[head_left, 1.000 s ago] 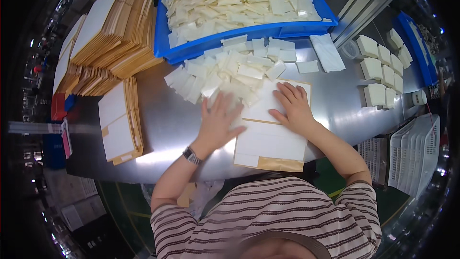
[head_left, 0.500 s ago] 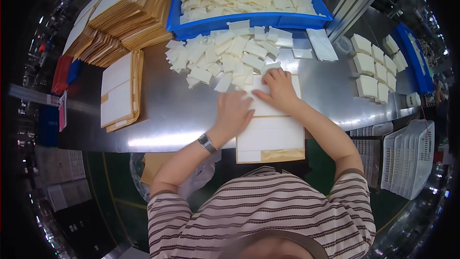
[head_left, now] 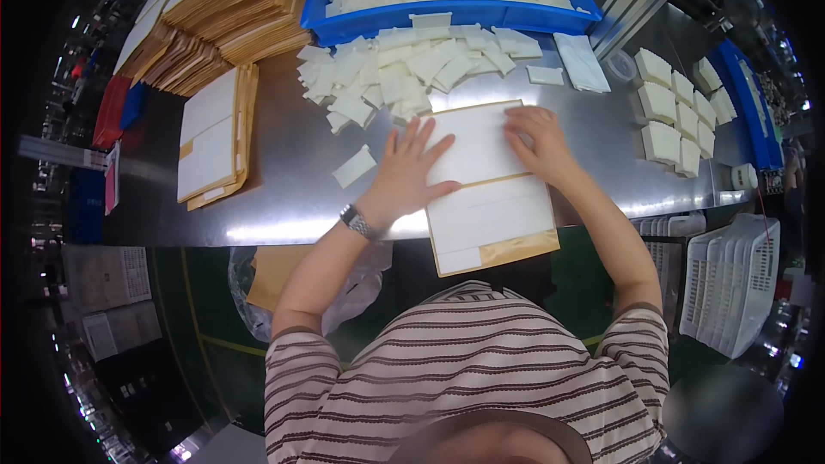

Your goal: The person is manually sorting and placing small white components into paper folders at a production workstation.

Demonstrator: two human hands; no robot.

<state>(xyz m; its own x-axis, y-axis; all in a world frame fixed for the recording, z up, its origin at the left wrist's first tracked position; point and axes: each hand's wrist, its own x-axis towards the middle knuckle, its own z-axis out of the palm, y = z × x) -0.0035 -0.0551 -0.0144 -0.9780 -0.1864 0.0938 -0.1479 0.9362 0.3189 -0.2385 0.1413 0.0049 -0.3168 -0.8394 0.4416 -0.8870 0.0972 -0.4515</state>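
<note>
At the far left of the metal surface (head_left: 284, 198), a low stack of envelopes (head_left: 212, 137) lies flat with its white panels facing up, squared so the edges line up. Behind it, tall bundles of brown envelopes (head_left: 232, 9) lean in fanned rows, set well back from the working zone.

A single white slip (head_left: 354, 167) lies apart from the others, just left of the left hand (head_left: 411, 174). That hand rests palm down on the left edge of the large white-faced envelope (head_left: 485, 185), its fingers (head_left: 421, 142) spread and flat rather than curled around anything; the spread appears intended to pin the sheet against sliding. A wristwatch (head_left: 357, 222) sits on that wrist.

The envelope lies at the near edge of the surface, directly before the person, its brown lower end overhanging slightly. The right hand (head_left: 540, 142) presses on its upper right corner, fingers extended and flat, gripping nothing.

Beyond the envelope, a loose heap of white slips (head_left: 404, 69) lies within reach, fed from the blue bin (head_left: 447, 13) behind. Further right, small stacks of white pads (head_left: 675, 112) stand in rows, and a white basket (head_left: 730, 279) sits below the surface edge.
</note>
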